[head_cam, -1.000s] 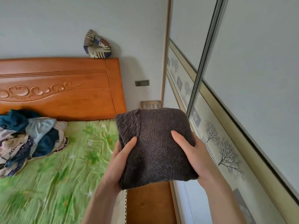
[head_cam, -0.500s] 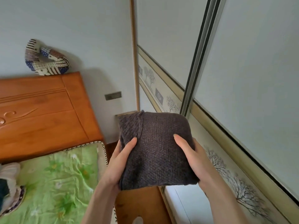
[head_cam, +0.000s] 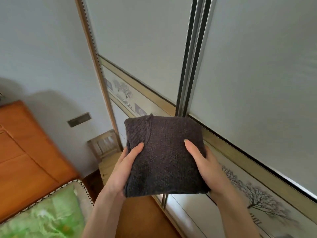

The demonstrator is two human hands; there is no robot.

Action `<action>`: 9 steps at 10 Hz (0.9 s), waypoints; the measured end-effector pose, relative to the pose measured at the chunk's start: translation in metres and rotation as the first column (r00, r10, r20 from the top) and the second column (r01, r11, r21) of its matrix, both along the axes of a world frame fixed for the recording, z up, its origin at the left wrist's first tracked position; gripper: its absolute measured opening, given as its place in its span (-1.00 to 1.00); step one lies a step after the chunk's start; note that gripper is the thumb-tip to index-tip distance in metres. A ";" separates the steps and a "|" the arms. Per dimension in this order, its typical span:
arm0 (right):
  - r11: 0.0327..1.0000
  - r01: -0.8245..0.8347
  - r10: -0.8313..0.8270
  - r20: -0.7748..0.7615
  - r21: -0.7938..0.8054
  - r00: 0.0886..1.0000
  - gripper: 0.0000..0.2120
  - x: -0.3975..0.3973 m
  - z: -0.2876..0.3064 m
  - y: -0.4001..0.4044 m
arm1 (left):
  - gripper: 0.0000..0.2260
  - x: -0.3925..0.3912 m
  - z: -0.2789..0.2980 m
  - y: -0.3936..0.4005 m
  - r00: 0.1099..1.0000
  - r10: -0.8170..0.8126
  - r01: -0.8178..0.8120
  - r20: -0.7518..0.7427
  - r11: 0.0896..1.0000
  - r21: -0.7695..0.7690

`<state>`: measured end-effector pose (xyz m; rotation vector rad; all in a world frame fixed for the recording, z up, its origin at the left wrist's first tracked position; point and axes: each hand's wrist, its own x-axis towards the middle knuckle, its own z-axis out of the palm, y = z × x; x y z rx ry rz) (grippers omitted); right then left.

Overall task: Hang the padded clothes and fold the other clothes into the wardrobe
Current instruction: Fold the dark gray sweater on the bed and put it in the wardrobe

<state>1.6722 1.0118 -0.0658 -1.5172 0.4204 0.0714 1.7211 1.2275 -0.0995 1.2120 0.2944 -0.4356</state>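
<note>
item: folded dark knit sweater (head_cam: pixel 164 157), held up in front of me at chest height, right before the wardrobe doors (head_cam: pixel 257 74), not inside yet
left hand (head_cam: pixel 122 170): thumb on top of the fabric, rest of the fingers curled under the left edge, clamped on the bundle
right hand (head_cam: pixel 204 166): same on the right edge, thumb on top, fingers wrapped underneath
handling: soft, floppy, thick knit; looks light to middling, not slippery, not fragile; the fold is what can go, layers will sag or slide apart if held by one edge
where to hold: both side edges with support from below, as now; if one hand has to leave to slide a door, I'd shift the other palm flat under the middle
wardrobe: both sliding panels look closed, metal frame (head_cam: pixel 190 66) where they overlap sits just behind the sweater's top edge
vs 1 s ago: view has swung right off the bed; clothes pile and most of the green sheet (head_cam: pixel 42 213) gone from view, only a corner of headboard (head_cam: pixel 25 152) left; wardrobe now fills most of the view; grip on the sweater unchanged
next, my guess: a door has to open before this goes on a shelf
</note>
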 end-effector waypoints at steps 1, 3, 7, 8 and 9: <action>0.998 -0.008 0.008 0.004 -0.059 1.000 -0.37 -0.015 0.000 -0.006 | -0.36 -0.006 0.004 -0.006 0.999 -0.018 0.016 -0.033 0.999 -0.048; 0.699 0.152 -0.012 0.201 -0.699 0.979 -0.50 -0.047 -0.010 -0.015 | -0.36 -0.008 -0.003 -0.010 0.999 -0.034 0.032 -0.030 0.997 -0.073; -0.510 0.613 0.127 0.652 -0.603 0.748 -0.40 0.000 0.028 -0.054 | -0.29 0.021 -0.005 0.004 0.980 -0.196 0.190 -0.021 0.970 -0.152; -0.620 0.544 0.049 0.664 -0.566 0.746 -0.39 0.004 0.024 -0.067 | -0.33 0.026 -0.010 0.007 0.971 -0.236 0.227 -0.041 0.963 -0.147; -0.664 0.539 0.068 0.677 -0.518 0.733 -0.38 0.003 0.020 -0.071 | -0.22 0.027 -0.012 0.012 0.965 -0.260 0.261 0.026 0.960 -0.097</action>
